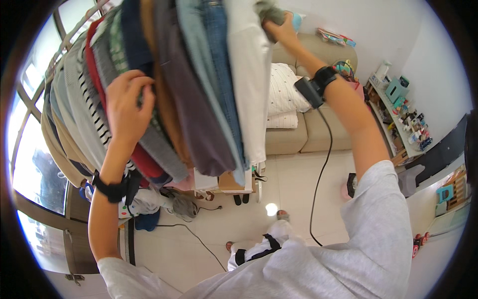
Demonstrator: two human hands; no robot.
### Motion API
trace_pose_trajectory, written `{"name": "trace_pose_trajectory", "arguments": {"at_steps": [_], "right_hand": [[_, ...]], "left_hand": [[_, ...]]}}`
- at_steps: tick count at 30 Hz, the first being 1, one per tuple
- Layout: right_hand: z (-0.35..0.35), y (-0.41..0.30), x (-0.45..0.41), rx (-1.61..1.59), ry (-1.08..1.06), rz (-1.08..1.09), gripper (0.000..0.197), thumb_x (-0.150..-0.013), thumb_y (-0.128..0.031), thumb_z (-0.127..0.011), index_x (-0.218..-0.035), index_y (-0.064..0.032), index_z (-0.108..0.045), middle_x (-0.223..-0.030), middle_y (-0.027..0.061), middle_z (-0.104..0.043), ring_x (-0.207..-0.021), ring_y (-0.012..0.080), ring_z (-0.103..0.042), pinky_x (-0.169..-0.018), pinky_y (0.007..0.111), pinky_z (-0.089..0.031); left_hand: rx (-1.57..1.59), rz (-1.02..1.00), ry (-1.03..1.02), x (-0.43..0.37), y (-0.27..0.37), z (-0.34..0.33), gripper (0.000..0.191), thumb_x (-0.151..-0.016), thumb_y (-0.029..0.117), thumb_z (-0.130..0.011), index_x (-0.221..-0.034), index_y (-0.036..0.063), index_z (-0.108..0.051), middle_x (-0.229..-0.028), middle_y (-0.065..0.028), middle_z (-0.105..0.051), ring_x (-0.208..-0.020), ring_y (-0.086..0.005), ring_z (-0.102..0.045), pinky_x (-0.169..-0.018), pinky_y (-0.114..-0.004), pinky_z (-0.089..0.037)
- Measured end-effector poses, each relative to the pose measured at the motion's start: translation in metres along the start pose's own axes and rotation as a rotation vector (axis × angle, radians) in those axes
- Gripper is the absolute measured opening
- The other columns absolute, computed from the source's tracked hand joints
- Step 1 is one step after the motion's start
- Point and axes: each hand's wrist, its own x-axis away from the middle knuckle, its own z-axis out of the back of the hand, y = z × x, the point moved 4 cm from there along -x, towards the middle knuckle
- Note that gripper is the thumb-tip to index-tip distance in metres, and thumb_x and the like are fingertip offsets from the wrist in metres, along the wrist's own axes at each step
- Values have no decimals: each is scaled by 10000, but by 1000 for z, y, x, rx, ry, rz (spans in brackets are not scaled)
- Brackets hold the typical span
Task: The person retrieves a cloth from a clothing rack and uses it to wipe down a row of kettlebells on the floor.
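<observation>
A dense row of hanging clothes [190,93] fills the upper left, with dark trousers, blue jeans [220,63] and white trousers [248,86] at its right end. My left hand [130,104] is at the front of the row, fingers curled beside a green plaid garment [118,46] and a navy one [135,37]. Whether it pinches any cloth is hidden. At the right end, my right hand [282,31] grips a grey-green piece of cloth [270,17], which is blurred. Both wrists wear black straps with small devices.
Behind stands a beige sofa [325,130] with folded white bedding [285,89]. A shelf [409,138] crowded with small items lines the right wall. Under the clothes are boxes [229,182] and a bag [185,205]. A black cable [325,160] hangs from my right wrist.
</observation>
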Motion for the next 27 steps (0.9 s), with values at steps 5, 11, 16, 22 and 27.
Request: {"name": "trace_pose_trajectory", "arguments": {"at_steps": [5, 11, 16, 22, 27], "right_hand": [[-13, 97, 63, -240, -46, 18, 685, -598, -239, -680, -1116, -31, -284, -925, 157, -518, -866, 243, -518, -745, 334, -422], [-20, 183, 202, -254, -393, -379, 622, -620, -151, -650, -1137, -43, -321, -930, 168, -533, -896, 272, -535, -764, 337, -424], [-13, 254, 269, -107, -619, -521, 618, -606, -104, -649, -1138, -4, -351, -965, 187, -516, -900, 282, -529, -748, 354, -430], [-11, 160, 152, -313, -691, -157, 528, -584, -134, -632, -1057, -5, -438, -924, 164, -535, -870, 282, -532, -753, 337, -420], [-17, 105, 76, -386, -507, -87, 614, -545, -244, -707, -1037, 8, -437, -905, 207, -551, -880, 323, -538, -756, 342, -421]], "left_hand": [[177, -110, 165, -62, 125, -4, 168, -663, -34, -545, -803, 55, -575, -901, -70, -551, -825, -232, -509, -744, -315, -365], [518, 124, 24, -91, 205, -102, 195, -712, -8, -519, -897, 42, -553, -970, -108, -526, -889, -269, -495, -793, -314, -383], [612, 584, 5, -69, 188, -202, 515, -761, 173, -575, -1184, -28, -360, -1121, -186, -433, -1047, -260, -427, -857, -317, -365], [572, 852, 26, -108, 133, -242, 670, -720, 323, -634, -1181, -69, -348, -1132, -177, -456, -1084, -225, -425, -874, -298, -352], [856, 913, -24, -140, 95, -274, 454, -767, 272, -584, -1061, -48, -451, -883, -124, -589, -863, -185, -549, -780, -292, -397]]}}
